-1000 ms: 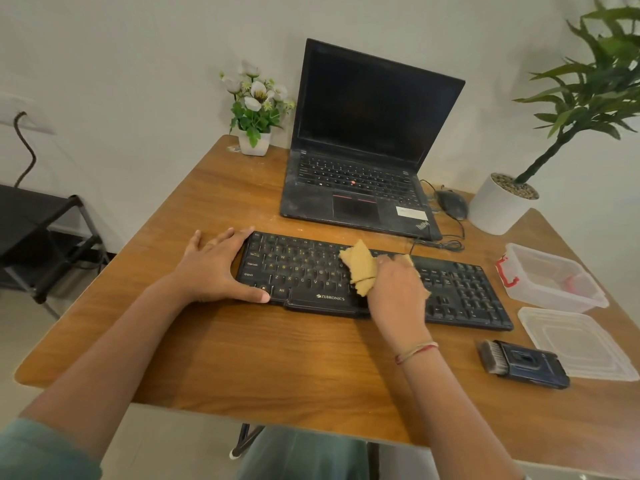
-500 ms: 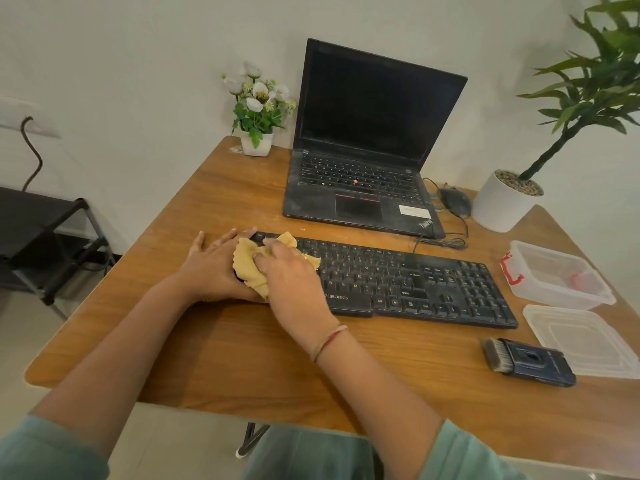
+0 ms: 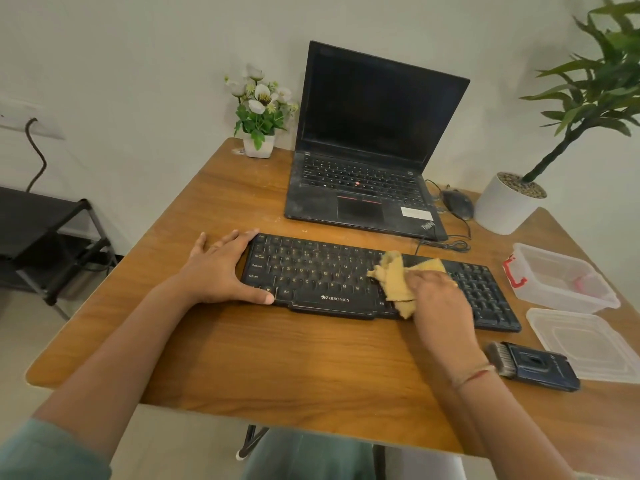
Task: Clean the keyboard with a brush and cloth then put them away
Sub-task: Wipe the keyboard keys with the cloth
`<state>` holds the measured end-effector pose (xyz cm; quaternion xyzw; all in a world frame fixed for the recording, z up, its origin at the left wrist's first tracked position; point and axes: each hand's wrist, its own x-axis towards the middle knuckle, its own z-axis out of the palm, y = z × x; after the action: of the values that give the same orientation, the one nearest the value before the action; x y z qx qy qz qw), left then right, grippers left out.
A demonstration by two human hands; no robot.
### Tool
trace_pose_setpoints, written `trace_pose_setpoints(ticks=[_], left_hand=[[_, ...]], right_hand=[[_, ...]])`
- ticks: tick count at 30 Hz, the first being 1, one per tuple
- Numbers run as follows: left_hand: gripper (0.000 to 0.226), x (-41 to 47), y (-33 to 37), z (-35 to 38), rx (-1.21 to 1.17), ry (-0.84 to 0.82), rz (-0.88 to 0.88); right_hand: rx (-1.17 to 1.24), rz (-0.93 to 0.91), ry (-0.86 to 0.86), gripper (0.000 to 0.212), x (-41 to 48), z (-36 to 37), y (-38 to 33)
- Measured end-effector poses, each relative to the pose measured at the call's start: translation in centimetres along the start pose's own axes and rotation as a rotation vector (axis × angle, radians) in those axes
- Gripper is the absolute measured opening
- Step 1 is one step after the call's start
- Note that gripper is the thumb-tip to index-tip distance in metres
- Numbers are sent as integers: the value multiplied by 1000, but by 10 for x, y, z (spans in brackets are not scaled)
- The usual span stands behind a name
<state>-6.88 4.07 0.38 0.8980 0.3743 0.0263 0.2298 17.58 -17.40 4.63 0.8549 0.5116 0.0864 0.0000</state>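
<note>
1. Black keyboard (image 3: 322,271), flat on the wooden desk (image 3: 277,358), long side toward me, ZEBRONICS lettered on its front edge
2. Tan cloth (image 3: 398,282), crumpled on the keys right of centre, gripped by my right hand (image 3: 440,299)
3. Dark brush (image 3: 533,365), lying flat near the keyboard's right front corner, bristles pointing left

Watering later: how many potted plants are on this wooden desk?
2: a white-flowered plant in a small white pot left of the black laptop; a tall leafy plant in a white pot, back right.

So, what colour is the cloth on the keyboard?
The cloth is plain mustard yellow; the head view, the only one, shows it clearly.
</note>
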Motion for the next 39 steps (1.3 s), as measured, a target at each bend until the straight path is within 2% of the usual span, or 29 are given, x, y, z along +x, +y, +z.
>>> trace_pose_setpoints(ticks=[3, 9, 15, 21, 29, 34, 39], left_hand=[[138, 1, 0, 1, 11, 0, -3], [141, 1, -1, 2, 23, -4, -8], [142, 2, -2, 4, 46, 21, -4], [147, 3, -2, 4, 58, 14, 58], [151, 4, -2, 3, 19, 22, 20], [150, 1, 1, 1, 28, 11, -8], [143, 1, 1, 1, 24, 10, -6]], right_hand=[[53, 124, -14, 44, 1, 7, 7], [124, 112, -35, 60, 7, 20, -42], [351, -139, -32, 53, 11, 6, -114], [363, -378, -99, 53, 38, 8, -172], [294, -612, -171, 58, 32, 6, -119], [339, -526, -164, 57, 22, 4, -74], [256, -135, -86, 62, 5, 9, -6]])
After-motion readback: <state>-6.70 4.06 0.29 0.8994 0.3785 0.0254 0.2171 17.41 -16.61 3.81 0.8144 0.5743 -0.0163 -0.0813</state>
